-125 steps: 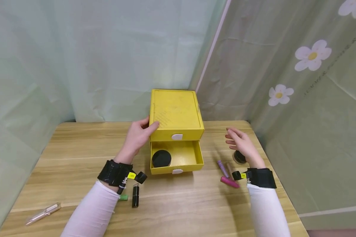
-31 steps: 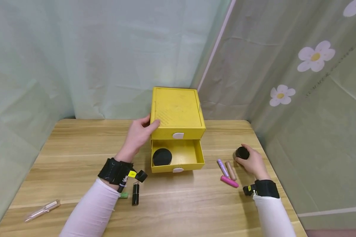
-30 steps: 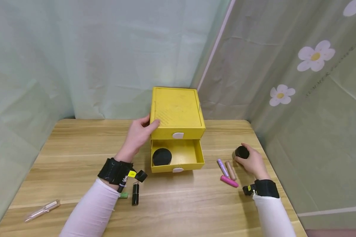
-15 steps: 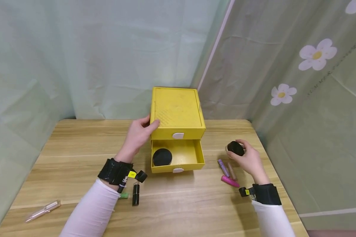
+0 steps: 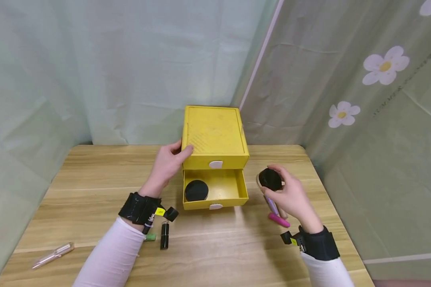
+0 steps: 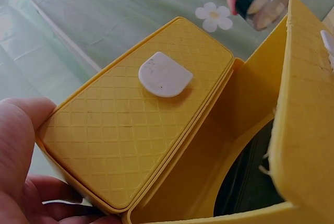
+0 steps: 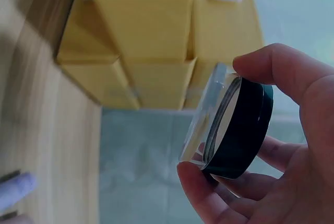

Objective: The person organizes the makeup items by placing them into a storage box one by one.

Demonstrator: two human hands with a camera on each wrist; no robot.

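Note:
My left hand (image 5: 166, 163) grips the near left edge of a yellow two-drawer box (image 5: 215, 129), thumb on top and fingers down the side. The lower drawer (image 5: 230, 187) is pulled out; in its left part lies a round, flat black-topped container (image 5: 196, 190). To the right of the box, my right hand (image 5: 291, 195) holds a clear cosmetic jar with a black lid (image 5: 270, 179) between thumb and fingers. In the right wrist view the jar (image 7: 237, 130) is tilted on its side, raised off the table. Pale contents show through its wall in the left wrist view.
Below the right hand lie a purple tube (image 5: 271, 205), a partly hidden brown tube (image 5: 282, 213) and a pink tube (image 5: 278, 220). Near the left forearm are a black lipstick tube (image 5: 164, 235), a green piece (image 5: 150, 237) and a clear pinkish tube (image 5: 53, 255). Curtains hang behind the table.
My right hand reached down to the jar at the right, took hold of it, lifted it and carried it left toward the drawer. The left hand stays on the box.

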